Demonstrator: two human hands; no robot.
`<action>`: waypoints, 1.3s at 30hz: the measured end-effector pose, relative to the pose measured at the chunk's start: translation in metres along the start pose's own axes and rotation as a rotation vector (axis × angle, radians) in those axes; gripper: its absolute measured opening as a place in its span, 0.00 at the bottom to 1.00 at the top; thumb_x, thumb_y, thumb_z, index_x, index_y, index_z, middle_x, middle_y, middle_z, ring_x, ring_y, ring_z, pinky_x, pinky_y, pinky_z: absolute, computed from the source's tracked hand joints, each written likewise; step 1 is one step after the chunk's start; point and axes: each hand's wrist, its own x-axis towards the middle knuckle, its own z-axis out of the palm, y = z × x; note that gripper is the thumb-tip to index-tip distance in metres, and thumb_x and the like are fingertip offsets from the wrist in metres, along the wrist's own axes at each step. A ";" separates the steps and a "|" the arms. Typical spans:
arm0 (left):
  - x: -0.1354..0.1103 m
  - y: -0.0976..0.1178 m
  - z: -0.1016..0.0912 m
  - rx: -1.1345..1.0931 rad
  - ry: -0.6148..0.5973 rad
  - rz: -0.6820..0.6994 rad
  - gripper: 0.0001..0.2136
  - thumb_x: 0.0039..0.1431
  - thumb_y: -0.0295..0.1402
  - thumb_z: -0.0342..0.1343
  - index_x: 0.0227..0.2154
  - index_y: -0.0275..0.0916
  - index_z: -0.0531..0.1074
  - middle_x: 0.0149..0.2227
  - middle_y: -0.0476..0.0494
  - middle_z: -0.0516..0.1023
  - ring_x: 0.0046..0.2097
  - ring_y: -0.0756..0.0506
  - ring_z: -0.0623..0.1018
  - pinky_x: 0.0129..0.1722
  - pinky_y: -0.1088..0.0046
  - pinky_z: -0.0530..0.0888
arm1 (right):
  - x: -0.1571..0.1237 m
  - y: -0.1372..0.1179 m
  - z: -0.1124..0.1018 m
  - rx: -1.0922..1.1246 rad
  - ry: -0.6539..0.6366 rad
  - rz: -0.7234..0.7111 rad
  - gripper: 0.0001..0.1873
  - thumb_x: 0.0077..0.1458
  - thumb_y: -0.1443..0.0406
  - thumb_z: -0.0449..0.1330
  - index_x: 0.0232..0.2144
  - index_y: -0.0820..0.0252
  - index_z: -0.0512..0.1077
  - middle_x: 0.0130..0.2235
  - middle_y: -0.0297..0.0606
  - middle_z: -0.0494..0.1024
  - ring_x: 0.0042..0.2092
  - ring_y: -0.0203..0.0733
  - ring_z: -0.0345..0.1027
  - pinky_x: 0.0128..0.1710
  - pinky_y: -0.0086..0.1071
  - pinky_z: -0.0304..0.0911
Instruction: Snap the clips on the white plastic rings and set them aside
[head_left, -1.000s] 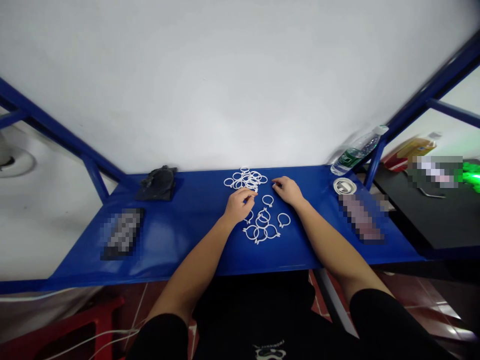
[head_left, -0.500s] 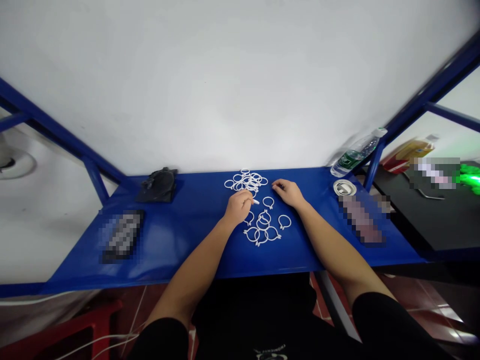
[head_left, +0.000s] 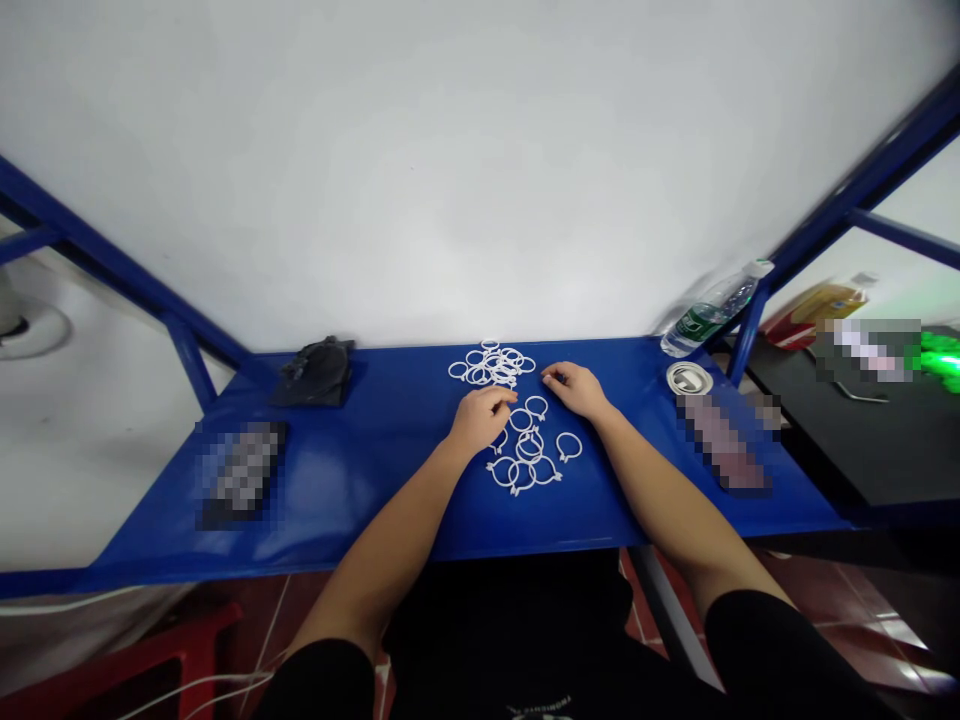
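Two groups of white plastic rings lie on the blue table (head_left: pixel 360 470): a heap of several rings (head_left: pixel 491 364) at the far side and a looser cluster of rings (head_left: pixel 529 458) nearer me. My left hand (head_left: pixel 480 418) rests between them with its fingers curled, the fingertips pinched at the edge of one white ring (head_left: pixel 520 420) that lies on the table. My right hand (head_left: pixel 577 388) rests just to the right of the far heap. Its fingers are curled down to the tabletop, and what they hold, if anything, is hidden.
A crumpled dark cloth (head_left: pixel 319 368) lies at the back left, with a blurred dark object (head_left: pixel 238 472) in front of it. At the back right are a plastic water bottle (head_left: pixel 709 308), a small round metal dish (head_left: pixel 688 378) and a blurred object (head_left: pixel 721 442). The white wall rises right behind the table.
My left hand has carried a white ring from the far heap towards me and lowered it onto the table beside the near cluster. My right hand has stayed in place.
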 end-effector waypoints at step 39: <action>0.000 -0.001 -0.008 0.143 0.263 -0.033 0.06 0.62 0.29 0.59 0.38 0.43 0.80 0.25 0.51 0.79 0.27 0.47 0.77 0.37 0.70 0.73 | -0.001 -0.004 0.006 0.208 0.088 -0.061 0.18 0.63 0.64 0.54 0.45 0.55 0.83 0.39 0.38 0.86 0.42 0.47 0.80 0.49 0.40 0.73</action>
